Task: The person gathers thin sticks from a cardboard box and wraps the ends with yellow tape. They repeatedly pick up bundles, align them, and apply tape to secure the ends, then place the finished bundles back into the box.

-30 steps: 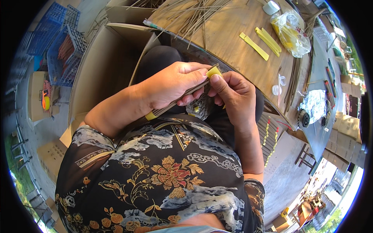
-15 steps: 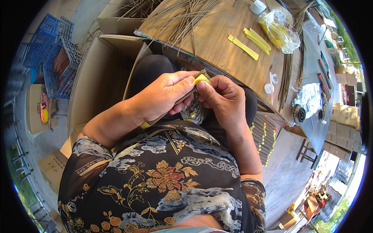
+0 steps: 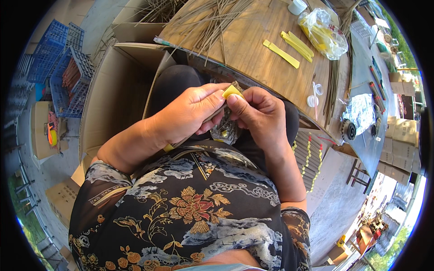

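Observation:
My left hand (image 3: pixel 195 105) is closed around a slim bundle of brown sticks (image 3: pixel 182 139), held slanting over my lap. A yellow band (image 3: pixel 168 147) circles the bundle near its lower end, by my left wrist. Around its upper end lies a yellow strip (image 3: pixel 232 92), pressed by my left thumb. Closed in a pinch, my right hand (image 3: pixel 264 118) grips the same strip between thumb and fingers. The fingers of both hands partly hide the bundle's upper end.
A wooden table (image 3: pixel 253 49) ahead bears loose brown sticks (image 3: pixel 212 25), yellow strips (image 3: pixel 282 53) and a plastic bag (image 3: pixel 323 34). An open cardboard box (image 3: pixel 122 90) stands at left, near blue crates (image 3: pixel 65 90). Banded bundles (image 3: pixel 307 158) lie at right below the table.
My right thumb has shifted slightly on the yellow strip, whose flap now looks bent more toward the bundle. Both hands stay in nearly the same place. The view has tilted a little.

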Tool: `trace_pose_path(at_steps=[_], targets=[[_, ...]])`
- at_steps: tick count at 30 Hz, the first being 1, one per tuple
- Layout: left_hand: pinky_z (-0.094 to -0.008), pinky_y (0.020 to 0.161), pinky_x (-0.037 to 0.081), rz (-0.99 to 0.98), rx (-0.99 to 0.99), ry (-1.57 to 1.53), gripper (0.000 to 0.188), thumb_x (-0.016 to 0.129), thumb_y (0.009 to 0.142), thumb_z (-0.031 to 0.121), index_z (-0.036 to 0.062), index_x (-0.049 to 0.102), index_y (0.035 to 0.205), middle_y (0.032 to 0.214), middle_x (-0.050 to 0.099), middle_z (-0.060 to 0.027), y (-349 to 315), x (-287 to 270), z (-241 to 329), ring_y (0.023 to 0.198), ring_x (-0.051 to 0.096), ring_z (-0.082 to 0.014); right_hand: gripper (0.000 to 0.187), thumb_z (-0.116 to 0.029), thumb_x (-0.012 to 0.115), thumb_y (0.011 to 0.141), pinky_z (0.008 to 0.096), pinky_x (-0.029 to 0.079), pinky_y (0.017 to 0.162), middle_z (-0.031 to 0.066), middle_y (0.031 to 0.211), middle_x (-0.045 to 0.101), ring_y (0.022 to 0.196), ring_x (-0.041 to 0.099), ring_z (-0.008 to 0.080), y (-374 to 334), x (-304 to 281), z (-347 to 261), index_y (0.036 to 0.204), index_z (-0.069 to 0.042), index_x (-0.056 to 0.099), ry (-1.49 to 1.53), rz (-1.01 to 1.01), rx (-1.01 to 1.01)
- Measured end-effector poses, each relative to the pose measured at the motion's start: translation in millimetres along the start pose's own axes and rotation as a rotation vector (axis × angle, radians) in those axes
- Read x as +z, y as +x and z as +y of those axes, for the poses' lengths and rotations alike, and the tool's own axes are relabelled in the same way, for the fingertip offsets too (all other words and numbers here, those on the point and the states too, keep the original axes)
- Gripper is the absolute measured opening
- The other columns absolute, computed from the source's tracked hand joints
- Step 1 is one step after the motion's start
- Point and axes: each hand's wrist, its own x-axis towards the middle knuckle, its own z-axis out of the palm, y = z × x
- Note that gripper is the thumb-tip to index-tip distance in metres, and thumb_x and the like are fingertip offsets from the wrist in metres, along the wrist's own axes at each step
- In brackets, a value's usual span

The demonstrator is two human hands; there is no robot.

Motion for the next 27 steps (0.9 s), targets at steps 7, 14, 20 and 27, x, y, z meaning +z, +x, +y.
trace_pose_path(at_steps=[7, 14, 20, 27], targets=[[-0.0154, 0.042, 0.033, -0.039, -0.053, -0.034, 0.035, 0.041, 0.093, 0.03, 0.0037, 0.047, 0.115, 0.07, 0.05, -0.0028, 4, -7, 1, 0.048, 0.041, -0.0045, 0.024, -0.024, 0.063, 0.082, 0.017, 0.036, 0.046, -0.0008, 0.061, 0.056, 0.053, 0.045, 0.0027, 3, -3, -2, 0.072, -0.003, 0.057, 0.004, -0.031, 0.052], [-0.0173, 0.042, 0.038, -0.082, -0.039, -0.057, 0.036, 0.041, 0.093, 0.031, 0.0034, 0.048, 0.115, 0.069, 0.051, -0.0039, 8, -12, -2, 0.048, 0.046, -0.0066, 0.025, -0.025, 0.064, 0.082, 0.0158, 0.033, 0.046, -0.0013, 0.061, 0.056, 0.054, 0.044, 0.001, 5, -3, 0, 0.071, -0.003, 0.057, -0.016, -0.012, 0.062], [-0.0177, 0.042, 0.039, -0.061, -0.053, -0.082, 0.034, 0.042, 0.093, 0.031, 0.0027, 0.049, 0.111, 0.069, 0.052, -0.004, 8, -13, -2, 0.047, 0.047, -0.0074, 0.023, -0.023, 0.064, 0.082, 0.0154, 0.034, 0.048, -0.0012, 0.063, 0.057, 0.056, 0.046, 0.0009, 5, -3, 1, 0.072, -0.003, 0.057, 0.002, -0.025, 0.043], [-0.0177, 0.041, 0.039, -0.051, -0.057, -0.099, 0.033, 0.043, 0.092, 0.031, 0.0031, 0.049, 0.11, 0.069, 0.052, -0.0045, 8, -13, -3, 0.046, 0.046, -0.0072, 0.022, -0.02, 0.065, 0.081, 0.0162, 0.037, 0.05, -0.0011, 0.063, 0.056, 0.058, 0.047, 0.0016, 6, -3, 2, 0.072, -0.002, 0.057, -0.004, -0.014, 0.019]])
